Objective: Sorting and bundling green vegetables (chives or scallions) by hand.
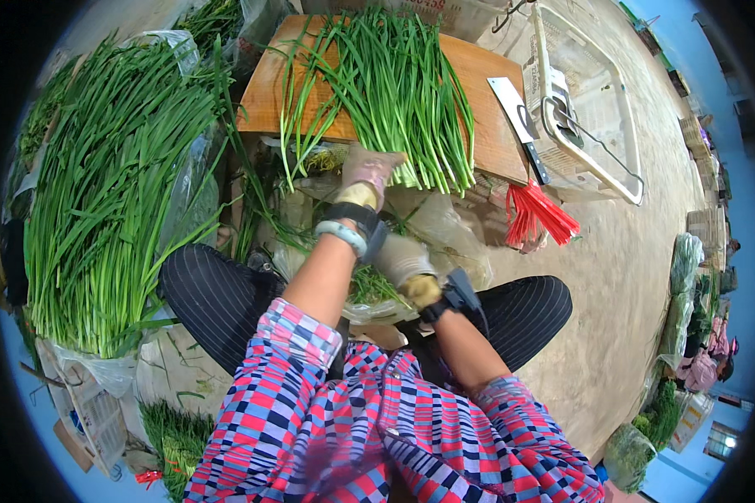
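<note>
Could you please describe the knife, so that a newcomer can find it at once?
Start from the wooden board in front of the person, where long greens are spread. At its right edge, beside the white crate, lies the knife. Its broad, pale blade and black handle set it apart from the red strips just below.

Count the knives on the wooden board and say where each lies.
1: the knife lies on the wooden board, right of the green stalks, its black handle by the near right corner. Any under the stalks would be hidden.
</note>
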`<act>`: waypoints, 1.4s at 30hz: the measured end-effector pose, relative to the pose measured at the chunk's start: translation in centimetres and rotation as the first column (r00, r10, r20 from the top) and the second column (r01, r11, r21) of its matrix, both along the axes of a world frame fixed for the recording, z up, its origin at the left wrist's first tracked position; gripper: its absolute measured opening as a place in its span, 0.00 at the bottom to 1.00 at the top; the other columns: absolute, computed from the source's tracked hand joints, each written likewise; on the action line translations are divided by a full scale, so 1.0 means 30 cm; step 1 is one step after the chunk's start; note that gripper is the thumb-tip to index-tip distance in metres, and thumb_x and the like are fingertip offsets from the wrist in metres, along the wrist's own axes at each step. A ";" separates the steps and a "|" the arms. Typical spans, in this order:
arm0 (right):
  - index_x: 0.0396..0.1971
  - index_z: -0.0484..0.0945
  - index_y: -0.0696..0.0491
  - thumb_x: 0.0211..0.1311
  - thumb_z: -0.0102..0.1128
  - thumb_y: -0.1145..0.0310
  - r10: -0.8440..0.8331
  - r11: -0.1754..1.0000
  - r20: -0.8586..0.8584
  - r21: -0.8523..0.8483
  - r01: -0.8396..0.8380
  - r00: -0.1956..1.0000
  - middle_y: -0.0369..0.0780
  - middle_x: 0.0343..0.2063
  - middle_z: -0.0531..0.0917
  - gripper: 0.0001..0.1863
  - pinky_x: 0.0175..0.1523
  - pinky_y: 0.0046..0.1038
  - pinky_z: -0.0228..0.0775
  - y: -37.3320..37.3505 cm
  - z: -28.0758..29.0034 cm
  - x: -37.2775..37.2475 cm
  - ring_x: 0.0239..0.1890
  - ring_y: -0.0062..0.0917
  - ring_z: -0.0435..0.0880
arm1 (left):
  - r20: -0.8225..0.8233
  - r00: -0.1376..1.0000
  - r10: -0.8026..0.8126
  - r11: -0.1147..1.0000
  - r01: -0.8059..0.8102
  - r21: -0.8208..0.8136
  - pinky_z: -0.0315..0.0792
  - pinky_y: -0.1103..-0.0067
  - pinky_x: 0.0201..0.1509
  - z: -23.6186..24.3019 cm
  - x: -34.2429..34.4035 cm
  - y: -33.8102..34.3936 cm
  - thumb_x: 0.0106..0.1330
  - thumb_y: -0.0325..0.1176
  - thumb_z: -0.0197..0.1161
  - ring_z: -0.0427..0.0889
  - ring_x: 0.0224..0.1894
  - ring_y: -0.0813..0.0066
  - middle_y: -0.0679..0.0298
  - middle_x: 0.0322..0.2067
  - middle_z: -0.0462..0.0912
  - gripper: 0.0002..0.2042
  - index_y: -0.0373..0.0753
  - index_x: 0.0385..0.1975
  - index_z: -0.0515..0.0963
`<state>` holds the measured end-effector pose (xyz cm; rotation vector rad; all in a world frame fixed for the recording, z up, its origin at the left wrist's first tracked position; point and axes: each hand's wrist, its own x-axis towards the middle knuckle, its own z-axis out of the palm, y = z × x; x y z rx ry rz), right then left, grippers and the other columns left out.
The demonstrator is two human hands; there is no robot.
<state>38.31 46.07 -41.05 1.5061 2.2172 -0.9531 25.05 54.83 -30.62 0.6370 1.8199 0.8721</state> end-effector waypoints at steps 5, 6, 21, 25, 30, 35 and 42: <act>0.43 0.76 0.47 0.49 0.65 0.57 -0.329 0.671 -0.228 0.626 0.397 0.916 0.40 0.27 0.83 0.21 0.33 0.31 0.74 0.116 0.601 0.071 0.27 0.31 0.82 | -0.538 0.748 -0.388 0.787 0.573 0.230 0.63 0.77 0.62 0.045 -0.211 -0.096 0.59 0.24 0.57 0.72 0.54 0.64 0.55 0.50 0.75 0.15 0.35 0.47 0.73; 0.44 0.75 0.45 0.49 0.64 0.57 -0.329 0.692 -0.229 0.601 0.399 0.916 0.42 0.29 0.82 0.21 0.36 0.34 0.73 0.164 0.572 0.072 0.30 0.35 0.82 | -0.253 0.912 -0.322 0.882 0.386 0.269 0.63 0.78 0.62 0.035 -0.243 -0.095 0.58 0.22 0.55 0.72 0.54 0.66 0.57 0.50 0.75 0.15 0.36 0.47 0.73; 0.46 0.76 0.43 0.51 0.59 0.55 -0.291 0.701 -0.270 0.593 0.396 0.918 0.43 0.33 0.82 0.20 0.41 0.36 0.72 0.231 0.590 0.029 0.37 0.37 0.81 | -0.112 0.941 -0.318 0.925 0.334 0.184 0.68 0.75 0.47 0.032 -0.234 -0.096 0.60 0.43 0.59 0.76 0.39 0.67 0.57 0.41 0.78 0.17 0.38 0.43 0.77; 0.41 0.78 0.43 0.54 0.56 0.53 -0.244 0.855 -0.119 0.443 0.271 0.962 0.43 0.32 0.82 0.16 0.43 0.37 0.71 0.271 0.531 -0.158 0.35 0.39 0.81 | -0.720 0.625 -0.302 0.664 0.680 0.311 0.68 0.77 0.45 -0.047 -0.270 -0.113 0.60 0.38 0.59 0.75 0.38 0.70 0.59 0.34 0.80 0.14 0.34 0.39 0.78; 0.34 0.80 0.50 0.55 0.51 0.60 -0.165 0.929 -0.281 0.278 0.244 0.945 0.46 0.32 0.82 0.13 0.40 0.36 0.72 0.212 0.468 -0.185 0.34 0.39 0.82 | -0.417 0.844 -0.338 0.734 0.513 0.445 0.68 0.76 0.49 -0.187 -0.371 -0.121 0.64 0.34 0.52 0.76 0.44 0.70 0.60 0.42 0.80 0.12 0.35 0.41 0.77; 0.29 0.82 0.54 0.52 0.52 0.66 0.279 0.957 0.214 0.016 -0.289 0.936 0.46 0.31 0.83 0.11 0.37 0.33 0.75 -0.054 0.139 0.115 0.33 0.37 0.83 | -0.011 0.977 -0.212 0.970 0.211 0.123 0.68 0.76 0.48 0.105 -0.168 -0.086 0.62 0.33 0.56 0.77 0.42 0.69 0.53 0.45 0.77 0.15 0.29 0.44 0.73; 0.33 0.79 0.54 0.56 0.52 0.60 -0.036 0.981 0.023 0.193 0.031 0.999 0.47 0.28 0.82 0.14 0.38 0.35 0.73 0.041 0.440 0.024 0.31 0.38 0.82 | -0.213 0.930 -0.298 0.950 0.311 0.031 0.69 0.75 0.48 0.013 -0.257 -0.081 0.52 0.55 0.64 0.76 0.47 0.63 0.46 0.46 0.75 0.41 0.23 0.54 0.61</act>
